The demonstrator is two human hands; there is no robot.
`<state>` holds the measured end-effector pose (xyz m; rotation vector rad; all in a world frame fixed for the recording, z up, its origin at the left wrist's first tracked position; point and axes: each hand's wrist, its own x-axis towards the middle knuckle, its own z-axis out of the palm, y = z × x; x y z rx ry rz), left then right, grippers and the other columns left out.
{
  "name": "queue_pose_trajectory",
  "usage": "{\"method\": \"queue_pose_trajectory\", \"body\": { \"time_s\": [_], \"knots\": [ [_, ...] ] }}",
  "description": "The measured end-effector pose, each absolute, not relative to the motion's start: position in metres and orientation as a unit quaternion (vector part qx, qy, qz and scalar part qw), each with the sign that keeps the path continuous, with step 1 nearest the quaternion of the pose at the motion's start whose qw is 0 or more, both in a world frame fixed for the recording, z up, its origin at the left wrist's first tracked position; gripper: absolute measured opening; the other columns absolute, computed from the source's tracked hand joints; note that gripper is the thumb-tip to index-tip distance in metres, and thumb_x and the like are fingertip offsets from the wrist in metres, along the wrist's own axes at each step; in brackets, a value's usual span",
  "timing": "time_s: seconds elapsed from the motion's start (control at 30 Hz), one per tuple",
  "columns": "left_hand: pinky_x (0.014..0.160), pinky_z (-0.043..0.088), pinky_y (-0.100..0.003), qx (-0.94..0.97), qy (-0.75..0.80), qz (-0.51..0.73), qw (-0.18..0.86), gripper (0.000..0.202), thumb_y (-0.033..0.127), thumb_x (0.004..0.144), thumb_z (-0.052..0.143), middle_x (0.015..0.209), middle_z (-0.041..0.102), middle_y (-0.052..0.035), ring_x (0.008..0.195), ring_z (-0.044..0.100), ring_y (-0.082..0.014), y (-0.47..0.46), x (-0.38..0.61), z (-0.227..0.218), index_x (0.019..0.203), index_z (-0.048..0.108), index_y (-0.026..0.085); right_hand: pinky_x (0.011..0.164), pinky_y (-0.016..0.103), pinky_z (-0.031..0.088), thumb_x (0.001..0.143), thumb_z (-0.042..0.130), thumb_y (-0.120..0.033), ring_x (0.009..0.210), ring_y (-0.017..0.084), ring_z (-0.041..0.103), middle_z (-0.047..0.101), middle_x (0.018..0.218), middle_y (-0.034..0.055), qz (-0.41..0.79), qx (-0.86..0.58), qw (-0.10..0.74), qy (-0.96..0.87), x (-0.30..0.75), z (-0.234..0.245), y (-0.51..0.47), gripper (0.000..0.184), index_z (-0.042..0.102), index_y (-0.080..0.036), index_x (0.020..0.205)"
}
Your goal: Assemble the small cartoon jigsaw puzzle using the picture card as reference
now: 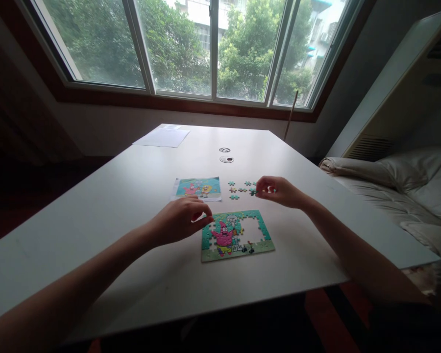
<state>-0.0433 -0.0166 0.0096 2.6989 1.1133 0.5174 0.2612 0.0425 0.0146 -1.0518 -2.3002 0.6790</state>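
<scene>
A partly filled jigsaw puzzle (226, 239) with cartoon figures lies flat on the white table, with a large gap at its right and smaller gaps at its left. My left hand (183, 218) is at its upper left corner, thumb and forefinger curled together; whatever is between the tips is too small to make out. Beyond the puzzle, several loose puzzle pieces (234, 197) are spread out. Among them my right hand (279, 190) pinches at a dark green puzzle piece (253, 192), its fingers partly hiding the pieces there. A printed reference picture (202, 189) lies behind my left hand.
On the white table (139, 274), two small round objects (227, 159) lie farther back. White paper (161, 137) rests at the far left corner. A thin stick (291, 115) leans by the window, and a pale padded seat (397, 186) stands to the right.
</scene>
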Motion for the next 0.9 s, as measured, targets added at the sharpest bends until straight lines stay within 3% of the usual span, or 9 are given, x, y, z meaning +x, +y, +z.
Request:
{"method": "queue_pose_trajectory", "body": {
  "time_s": [0.17,0.33,0.53,0.73,0.9],
  "knots": [
    [0.053,0.036,-0.021,0.872,0.384,0.233,0.195,0.023,0.032,0.083,0.054,0.056,0.055,0.0012,0.052,0.045,-0.0088,-0.025,-0.029,0.006,0.076,0.068,0.015,0.053,0.021,0.038,0.082,0.055,-0.022,0.063,0.008,0.052,0.063,0.074,0.0026,0.348,-0.282,0.217,-0.868,0.212,0.013,0.008,0.014,0.063,-0.013,0.09],
    [0.047,0.031,-0.019,0.82,0.41,0.246,0.314,0.026,0.037,0.08,0.057,0.055,0.054,0.0012,0.051,0.04,-0.0079,-0.03,-0.021,-0.001,0.078,0.069,0.014,0.055,0.021,0.04,0.083,0.056,-0.023,0.061,0.007,0.05,0.064,0.075,0.0021,0.339,-0.262,0.257,-0.866,0.195,0.008,-0.007,0.016,0.064,-0.014,0.093],
    [0.047,0.032,-0.02,0.787,0.412,0.257,0.381,0.027,0.037,0.077,0.06,0.056,0.054,0.0004,0.051,0.04,-0.008,-0.031,-0.019,-0.003,0.075,0.069,0.012,0.055,0.021,0.041,0.082,0.059,-0.026,0.06,0.007,0.052,0.063,0.071,-0.0002,0.328,-0.277,0.308,-0.849,0.189,0.0,-0.01,0.018,0.062,-0.016,0.095],
    [0.052,0.038,-0.022,0.754,0.424,0.304,0.4,0.026,0.037,0.076,0.061,0.061,0.058,-0.0008,0.054,0.045,-0.0089,-0.024,-0.024,0.002,0.075,0.068,0.012,0.06,0.022,0.045,0.082,0.06,-0.03,0.062,0.008,0.05,0.064,0.083,0.0021,0.185,-0.28,0.395,-0.855,0.188,-0.011,-0.011,0.022,0.06,-0.017,0.1],
    [0.053,0.041,-0.023,0.755,0.42,0.308,0.398,0.027,0.038,0.077,0.061,0.061,0.057,-0.0005,0.055,0.046,-0.0092,-0.019,-0.03,0.002,0.076,0.068,0.013,0.062,0.025,0.048,0.08,0.062,-0.036,0.067,0.011,0.054,0.064,0.086,0.0048,0.094,-0.245,0.4,-0.878,0.188,-0.014,-0.01,0.032,0.058,-0.017,0.105]
  ]
}}
